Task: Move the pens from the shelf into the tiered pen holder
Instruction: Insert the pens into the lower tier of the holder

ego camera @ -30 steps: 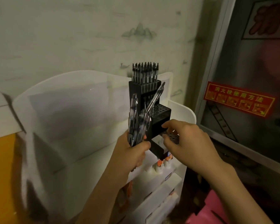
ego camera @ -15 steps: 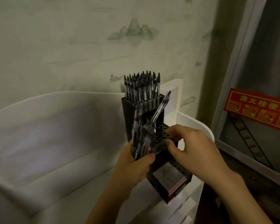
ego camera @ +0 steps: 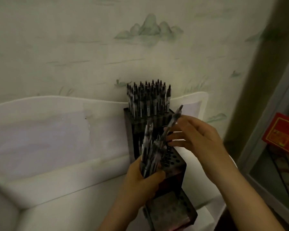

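On the white shelf (ego camera: 60,194), against the painted wall (ego camera: 107,47), stands a black tiered pen holder (ego camera: 175,165). Its top step is full of pens (ego camera: 148,99) standing straight up with their tips in the air. The middle step shows rows of little round holes. The lowest step sits at the front, a bit blurry.

The left hand (ego camera: 145,180) is in front of the holder. Its fingers are curled tight around a bunch of pens (ego camera: 148,147), which point up and fan out a little. The right hand (ego camera: 195,137) reaches in from the side, over the middle step. Its fingers (ego camera: 177,130) touch one pen (ego camera: 172,122) that leans out of the bunch toward the right. I cannot tell if they pinch it yet. A red sign (ego camera: 284,135) hangs on the glass far to the right.
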Motion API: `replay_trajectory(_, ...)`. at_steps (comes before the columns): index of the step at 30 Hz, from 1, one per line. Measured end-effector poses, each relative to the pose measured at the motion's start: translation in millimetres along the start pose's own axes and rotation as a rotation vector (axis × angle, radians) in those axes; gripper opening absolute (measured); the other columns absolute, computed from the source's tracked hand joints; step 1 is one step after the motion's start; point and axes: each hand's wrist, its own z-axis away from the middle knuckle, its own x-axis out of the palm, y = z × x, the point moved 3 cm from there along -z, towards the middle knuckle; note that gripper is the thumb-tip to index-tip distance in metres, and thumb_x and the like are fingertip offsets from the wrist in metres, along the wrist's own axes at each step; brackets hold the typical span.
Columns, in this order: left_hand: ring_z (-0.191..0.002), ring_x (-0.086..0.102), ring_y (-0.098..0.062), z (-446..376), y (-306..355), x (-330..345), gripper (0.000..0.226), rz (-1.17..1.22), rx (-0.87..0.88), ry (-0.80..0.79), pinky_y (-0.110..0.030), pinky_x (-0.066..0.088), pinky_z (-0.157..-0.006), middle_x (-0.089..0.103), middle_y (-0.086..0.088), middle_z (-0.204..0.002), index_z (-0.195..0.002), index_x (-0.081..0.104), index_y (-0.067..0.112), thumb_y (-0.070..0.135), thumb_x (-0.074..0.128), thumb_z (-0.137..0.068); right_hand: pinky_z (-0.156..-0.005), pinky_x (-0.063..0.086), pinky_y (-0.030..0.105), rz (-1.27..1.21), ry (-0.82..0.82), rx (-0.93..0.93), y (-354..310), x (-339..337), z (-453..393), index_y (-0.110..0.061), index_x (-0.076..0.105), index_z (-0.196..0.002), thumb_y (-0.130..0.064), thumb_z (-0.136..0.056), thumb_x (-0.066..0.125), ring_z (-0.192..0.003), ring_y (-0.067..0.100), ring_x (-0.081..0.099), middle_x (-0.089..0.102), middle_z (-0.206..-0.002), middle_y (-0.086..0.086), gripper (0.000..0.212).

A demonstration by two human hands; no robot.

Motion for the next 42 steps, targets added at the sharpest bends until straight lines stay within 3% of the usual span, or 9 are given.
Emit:
replay_trajectory(4, -0.038, 0.041, -0.011, -6.8, 0.1, 11.7, 0.020, -0.026, 0.015, 0.046, -0.025, 0.035, -0.044, 0.045, -0.001, -0.048, -0.078, 0.056, 0.016, -0.001, 0.064, -0.085, -0.068, 0.061, 0.030, -0.019, -0.027, -0.002, -2.8, -5.3, -25.7, -0.007, 0.069, -0.101, -0.018, -0.094, 0.057, -0.074, 0.026, 0.072, 0.075, -0.085, 0.013, 0.018)
replay_trajectory(9, -0.041, 0.040, -0.008, -10.2, -0.9, 18.2, 0.048, -0.060, 0.030, 0.049, -0.023, 0.034, -0.046, 0.041, 0.006, -0.050, -0.061, 0.061, 0.040, -0.002, 0.063, -0.085, -0.067, 0.061, 0.034, 0.002, -0.003, -0.065, -2.1, -16.8, -47.2, -0.005, 0.070, -0.097, -0.017, -0.092, 0.061, -0.071, 0.029, 0.072, 0.075, -0.080, 0.011, 0.016)
replay_trajectory(14, -0.040, 0.038, -0.007, -9.0, -4.2, 9.5, 0.033, -0.073, 0.015, 0.124, -0.022, 0.032, -0.045, 0.041, 0.008, -0.049, -0.069, 0.053, 0.023, -0.005, 0.062, -0.085, -0.065, 0.061, 0.034, 0.047, 0.091, -0.163, -12.0, -35.6, -65.4, -0.014, 0.072, -0.092, -0.020, -0.091, 0.065, -0.066, 0.021, 0.070, 0.075, -0.081, 0.004, 0.009)
replay_trajectory(19, -0.039, 0.036, -0.007, -8.0, -2.8, 2.3, 0.026, -0.096, 0.040, 0.191, -0.020, 0.030, -0.042, 0.041, 0.004, -0.049, -0.072, 0.052, 0.014, -0.008, 0.059, -0.085, -0.070, 0.061, 0.037, 0.431, 0.131, -0.355, -0.2, -42.0, -69.1, -0.022, 0.073, -0.094, -0.022, -0.089, 0.068, -0.069, 0.012, 0.071, 0.072, -0.080, -0.010, 0.006)
replay_trajectory(24, -0.037, 0.035, -0.008, -8.4, -0.2, -1.5, 0.010, -0.084, 0.061, 0.211, -0.021, 0.029, -0.040, 0.039, 0.004, -0.046, -0.085, 0.048, -0.006, -0.008, 0.057, -0.086, -0.067, 0.049, 0.004, 0.597, 0.134, -0.363, 28.5, -35.6, -63.8, -0.026, 0.074, -0.092, -0.018, -0.084, 0.073, -0.072, -0.010, 0.065, 0.065, -0.075, -0.026, 0.011)
replay_trajectory(29, -0.035, 0.036, -0.009, -7.5, -0.4, -4.5, 0.009, -0.075, 0.042, 0.225, -0.021, 0.030, -0.040, 0.040, 0.003, -0.044, -0.089, 0.049, -0.006, -0.007, 0.058, -0.087, -0.067, 0.049, 0.005, 0.631, 0.136, -0.313, 51.3, -32.9, -68.0, -0.024, 0.074, -0.093, -0.020, -0.084, 0.073, -0.071, -0.008, 0.065, 0.067, -0.074, -0.024, 0.010)
replay_trajectory(33, -0.035, 0.035, -0.012, -7.3, -2.4, -7.4, 0.008, -0.057, 0.025, 0.244, -0.023, 0.030, -0.040, 0.039, 0.000, -0.044, -0.092, 0.051, -0.003, -0.005, 0.058, -0.088, -0.073, 0.055, 0.014, 0.673, 0.121, -0.284, 61.5, -31.5, -70.3, -0.018, 0.075, -0.101, -0.024, -0.085, 0.071, -0.072, -0.004, 0.066, 0.072, -0.080, -0.012, 0.018)
replay_trajectory(38, -0.035, 0.035, -0.012, -8.6, -4.4, -10.7, 0.009, -0.030, 0.012, 0.261, -0.023, 0.030, -0.039, 0.039, 0.001, -0.045, -0.092, 0.053, 0.000, -0.005, 0.058, -0.088, -0.070, 0.050, 0.004, 0.715, 0.117, -0.272, 67.4, -30.2, -69.1, -0.016, 0.075, -0.102, -0.026, -0.085, 0.071, -0.073, -0.004, 0.065, 0.072, -0.081, -0.009, 0.020)
replay_trajectory(42, -0.036, 0.035, -0.011, -9.5, -4.9, -9.9, 0.009, -0.022, 0.012, 0.246, -0.023, 0.030, -0.038, 0.039, 0.003, -0.045, -0.093, 0.052, -0.002, -0.005, 0.058, -0.088, -0.074, 0.054, 0.012, 0.717, 0.124, -0.278, 67.2, -27.0, -64.8, -0.016, 0.074, -0.103, -0.026, -0.086, 0.072, -0.075, -0.001, 0.066, 0.073, -0.083, -0.008, 0.020)
